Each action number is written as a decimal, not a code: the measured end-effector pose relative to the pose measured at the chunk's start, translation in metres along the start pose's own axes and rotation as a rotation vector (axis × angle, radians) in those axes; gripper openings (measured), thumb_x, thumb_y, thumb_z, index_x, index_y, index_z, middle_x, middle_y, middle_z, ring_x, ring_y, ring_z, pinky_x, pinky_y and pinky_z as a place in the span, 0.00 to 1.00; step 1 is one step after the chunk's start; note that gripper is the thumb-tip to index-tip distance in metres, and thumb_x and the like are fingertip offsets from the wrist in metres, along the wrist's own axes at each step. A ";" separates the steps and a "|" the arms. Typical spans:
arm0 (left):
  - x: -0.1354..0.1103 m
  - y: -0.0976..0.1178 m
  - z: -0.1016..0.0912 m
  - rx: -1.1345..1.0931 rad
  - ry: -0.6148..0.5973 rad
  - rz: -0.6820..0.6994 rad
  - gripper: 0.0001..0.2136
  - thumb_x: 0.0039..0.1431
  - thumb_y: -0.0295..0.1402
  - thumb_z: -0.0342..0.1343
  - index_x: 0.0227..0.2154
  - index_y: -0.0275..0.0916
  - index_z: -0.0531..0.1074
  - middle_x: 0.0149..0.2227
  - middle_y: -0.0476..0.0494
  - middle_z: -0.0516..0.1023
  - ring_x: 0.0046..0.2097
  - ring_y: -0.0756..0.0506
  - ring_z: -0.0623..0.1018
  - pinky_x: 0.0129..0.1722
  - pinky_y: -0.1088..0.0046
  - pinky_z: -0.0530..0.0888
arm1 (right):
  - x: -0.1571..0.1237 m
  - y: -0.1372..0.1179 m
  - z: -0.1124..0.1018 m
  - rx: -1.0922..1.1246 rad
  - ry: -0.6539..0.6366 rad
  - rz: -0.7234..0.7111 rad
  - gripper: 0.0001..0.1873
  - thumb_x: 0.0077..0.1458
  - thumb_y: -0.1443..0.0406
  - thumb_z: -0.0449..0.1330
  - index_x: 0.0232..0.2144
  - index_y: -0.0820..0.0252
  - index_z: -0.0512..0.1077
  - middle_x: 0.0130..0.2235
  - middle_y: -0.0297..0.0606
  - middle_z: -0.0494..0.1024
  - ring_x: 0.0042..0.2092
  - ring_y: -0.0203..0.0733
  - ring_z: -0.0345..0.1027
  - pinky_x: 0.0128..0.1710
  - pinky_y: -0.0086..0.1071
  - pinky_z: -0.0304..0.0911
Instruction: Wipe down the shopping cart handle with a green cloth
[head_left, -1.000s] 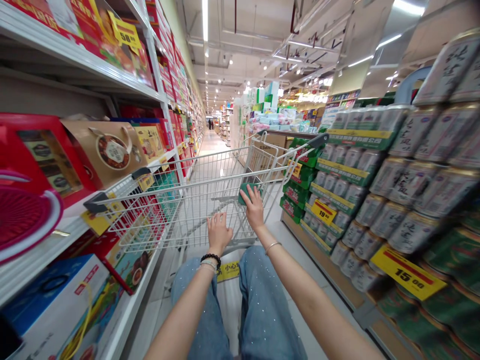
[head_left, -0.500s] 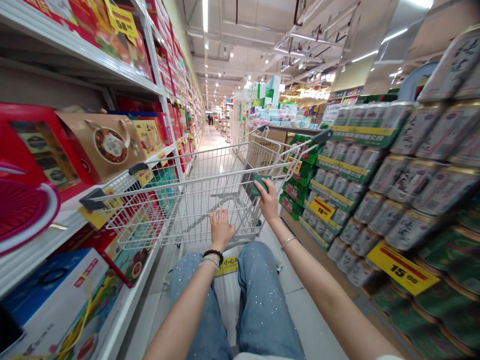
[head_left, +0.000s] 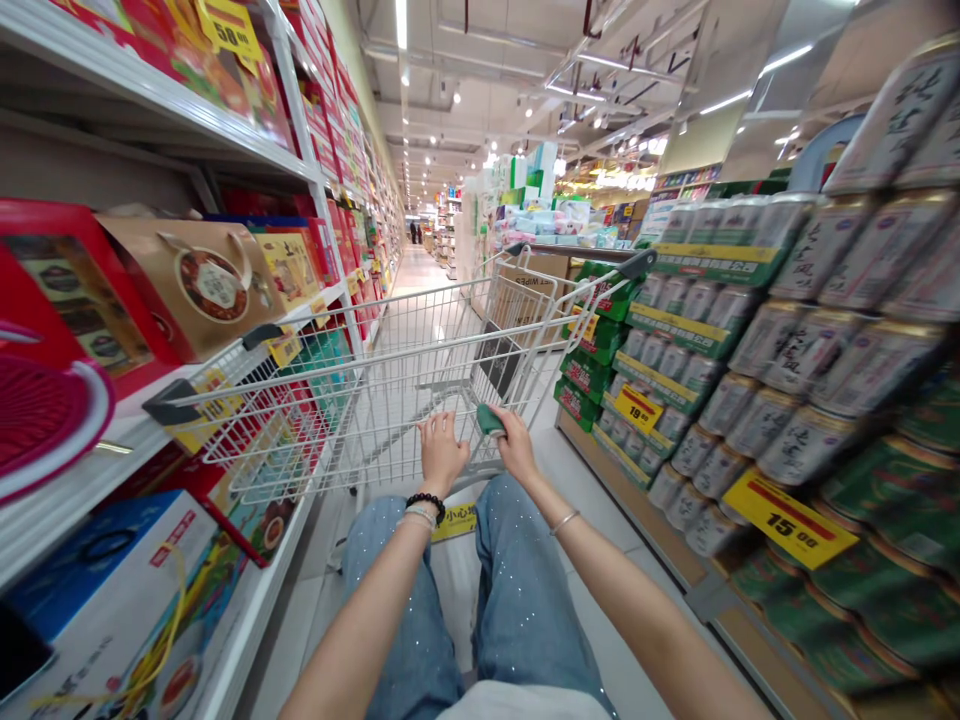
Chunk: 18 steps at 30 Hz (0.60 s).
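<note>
Shopping cart [head_left: 390, 355] of pale wire mesh, dark corner caps [head_left: 171, 402], right hand [head_left: 517, 447] pinching rounded green pad [head_left: 490, 419] beside it, left hand [head_left: 444, 457] loosely curled at its near side, grip unclear

The cart [head_left: 405, 350] was thin, smooth metal wire with dull plastic corners [head_left: 171, 401]. The green thing [head_left: 489, 420] looked matt. The jeans [head_left: 525, 590] were soft cloth with shiny dots, the cans [head_left: 806, 447] were shiny metal, and the floor [head_left: 431, 266] was glossy.

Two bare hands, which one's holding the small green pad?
The right hand, wearing a silver bangle, holds the green pad; the left hand, wearing black beads, doesn't.
</note>
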<state>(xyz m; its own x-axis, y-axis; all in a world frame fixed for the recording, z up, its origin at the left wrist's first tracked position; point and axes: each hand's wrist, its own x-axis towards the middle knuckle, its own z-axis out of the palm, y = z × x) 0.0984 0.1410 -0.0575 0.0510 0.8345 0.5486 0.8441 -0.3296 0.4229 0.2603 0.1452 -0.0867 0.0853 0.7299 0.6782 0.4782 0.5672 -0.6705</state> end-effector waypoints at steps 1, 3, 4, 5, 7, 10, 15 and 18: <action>-0.001 0.001 -0.002 -0.078 0.005 -0.013 0.26 0.48 0.24 0.52 0.53 0.35 0.69 0.56 0.33 0.72 0.62 0.34 0.66 0.66 0.46 0.55 | 0.000 -0.007 0.000 0.134 0.053 0.096 0.21 0.56 0.68 0.54 0.52 0.57 0.71 0.53 0.41 0.77 0.57 0.44 0.69 0.63 0.46 0.59; -0.003 0.003 -0.008 -0.334 0.004 -0.083 0.24 0.49 0.25 0.53 0.52 0.37 0.70 0.58 0.35 0.71 0.62 0.36 0.67 0.65 0.49 0.59 | -0.002 -0.023 0.000 0.423 0.130 0.300 0.20 0.53 0.61 0.61 0.49 0.58 0.71 0.48 0.39 0.79 0.50 0.44 0.73 0.54 0.42 0.68; -0.005 0.005 -0.011 -0.474 -0.007 -0.130 0.22 0.51 0.27 0.53 0.52 0.37 0.70 0.58 0.35 0.71 0.61 0.37 0.69 0.64 0.51 0.63 | -0.004 -0.030 0.000 0.564 0.144 0.390 0.21 0.50 0.59 0.64 0.47 0.57 0.71 0.45 0.37 0.80 0.47 0.43 0.74 0.50 0.39 0.71; -0.008 0.008 -0.013 -0.590 -0.023 -0.173 0.20 0.54 0.29 0.52 0.51 0.37 0.70 0.57 0.35 0.72 0.59 0.38 0.72 0.60 0.53 0.68 | -0.007 -0.038 -0.001 0.689 0.144 0.466 0.22 0.47 0.58 0.67 0.45 0.57 0.71 0.43 0.35 0.80 0.44 0.43 0.75 0.47 0.37 0.72; -0.014 0.013 -0.019 -0.767 -0.086 -0.237 0.17 0.60 0.36 0.50 0.50 0.38 0.71 0.53 0.36 0.76 0.51 0.41 0.78 0.51 0.58 0.75 | -0.014 -0.052 -0.003 0.870 0.117 0.576 0.22 0.42 0.60 0.70 0.41 0.56 0.73 0.40 0.33 0.81 0.41 0.41 0.76 0.44 0.34 0.73; -0.024 0.022 -0.026 -0.979 -0.192 -0.289 0.20 0.54 0.45 0.61 0.46 0.38 0.73 0.45 0.39 0.80 0.43 0.43 0.80 0.43 0.65 0.78 | -0.028 -0.068 -0.007 0.977 0.119 0.675 0.26 0.38 0.63 0.73 0.42 0.55 0.75 0.43 0.32 0.81 0.42 0.40 0.76 0.44 0.32 0.73; -0.041 0.032 -0.031 -1.207 -0.167 -0.426 0.27 0.39 0.48 0.71 0.39 0.37 0.73 0.40 0.42 0.80 0.40 0.46 0.79 0.41 0.68 0.77 | -0.055 -0.080 -0.002 1.153 0.189 0.707 0.24 0.47 0.54 0.69 0.46 0.55 0.75 0.47 0.37 0.81 0.49 0.44 0.76 0.52 0.39 0.71; -0.049 0.036 -0.027 -1.256 -0.147 -0.475 0.27 0.40 0.50 0.70 0.39 0.37 0.72 0.39 0.44 0.79 0.38 0.47 0.79 0.39 0.70 0.77 | -0.068 -0.083 0.003 1.239 0.185 0.702 0.20 0.47 0.54 0.69 0.42 0.55 0.77 0.48 0.38 0.82 0.51 0.44 0.75 0.56 0.39 0.69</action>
<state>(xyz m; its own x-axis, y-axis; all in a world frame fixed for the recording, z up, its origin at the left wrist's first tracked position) 0.1119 0.0758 -0.0493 0.0160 0.9929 0.1178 -0.2550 -0.1099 0.9607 0.2119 0.0499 -0.0780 0.1361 0.9884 0.0673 -0.7569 0.1476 -0.6366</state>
